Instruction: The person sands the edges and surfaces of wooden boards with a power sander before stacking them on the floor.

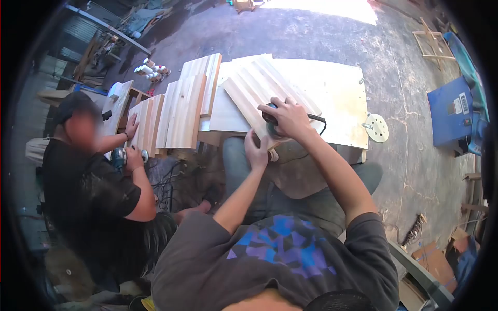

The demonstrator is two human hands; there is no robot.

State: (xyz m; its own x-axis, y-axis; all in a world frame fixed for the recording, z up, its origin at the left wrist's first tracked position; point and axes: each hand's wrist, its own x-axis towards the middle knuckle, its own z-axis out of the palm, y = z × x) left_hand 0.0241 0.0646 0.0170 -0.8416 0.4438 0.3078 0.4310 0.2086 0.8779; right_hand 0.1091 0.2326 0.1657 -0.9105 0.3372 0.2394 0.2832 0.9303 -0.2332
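A pale striped wooden panel (259, 83) lies at a slant on the white worktable (340, 103) in front of me. My right hand (290, 119) is wrapped round a dark power sander (270, 115) with a black cord, over the panel's near part. To its left, my left hand (256, 150) holds the panel's near edge, its fingers partly hidden. More striped wooden panels (179, 111) lie to the left, overlapping one another.
At the left a co-worker (88, 171) holds a blue-green power tool (119, 159) near the panels. A perforated round disc (376, 128) is beside the table's right edge. Farther right stands a blue box (450, 111). Cables lie on the floor.
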